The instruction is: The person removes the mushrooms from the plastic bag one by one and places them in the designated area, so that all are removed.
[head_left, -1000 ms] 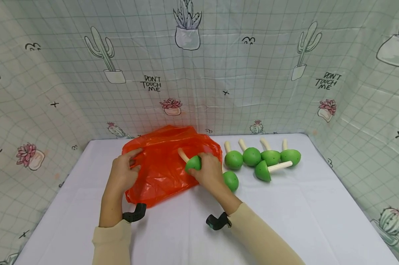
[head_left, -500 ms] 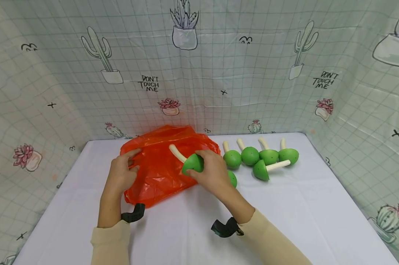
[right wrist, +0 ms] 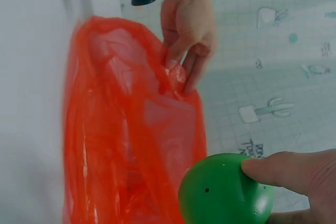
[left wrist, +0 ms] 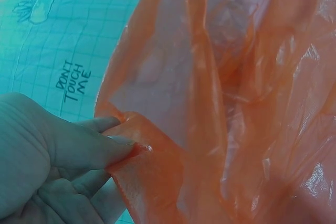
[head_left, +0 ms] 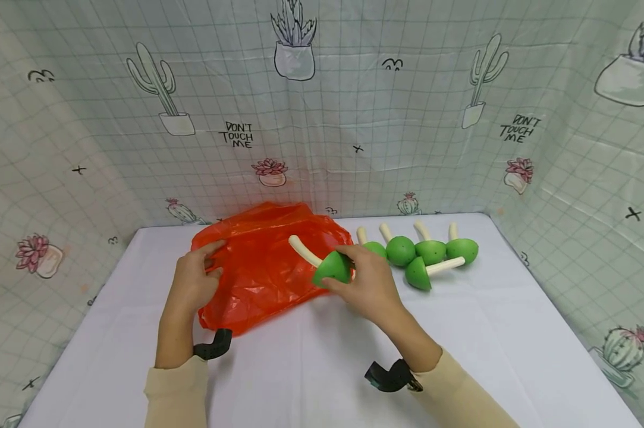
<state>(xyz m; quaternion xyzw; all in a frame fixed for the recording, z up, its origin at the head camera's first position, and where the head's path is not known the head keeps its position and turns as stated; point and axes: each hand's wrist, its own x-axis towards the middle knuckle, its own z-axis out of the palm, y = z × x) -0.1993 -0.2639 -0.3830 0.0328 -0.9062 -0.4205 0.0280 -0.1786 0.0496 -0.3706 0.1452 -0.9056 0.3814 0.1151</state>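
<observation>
My left hand (head_left: 193,279) pinches the edge of a red plastic bag (head_left: 257,285) between thumb and fingers; in the left wrist view the thumb (left wrist: 113,150) presses on the thin film. The bag's mouth gapes in both wrist views. My right hand (head_left: 367,282) grips a toy mushroom (head_left: 332,270) by its green, dark-dotted cap, above the bag's right part. Its pale stem (head_left: 302,251) points up and left, over the bag. The right wrist view shows the smooth cap (right wrist: 223,192) with the right thumb (right wrist: 278,169) on it.
Right of the bag, several more green toy mushrooms (head_left: 401,251) lie in a cluster on the white table (head_left: 322,368), one with its stem (head_left: 446,266) pointing right. My right hand partly hides the leftmost. A printed cactus curtain (head_left: 322,131) surrounds the table's back and sides.
My right hand rises and shifts right with the toy mushroom, which shows more fully now. My left hand keeps its place on the bag. The head view drifts slightly.
</observation>
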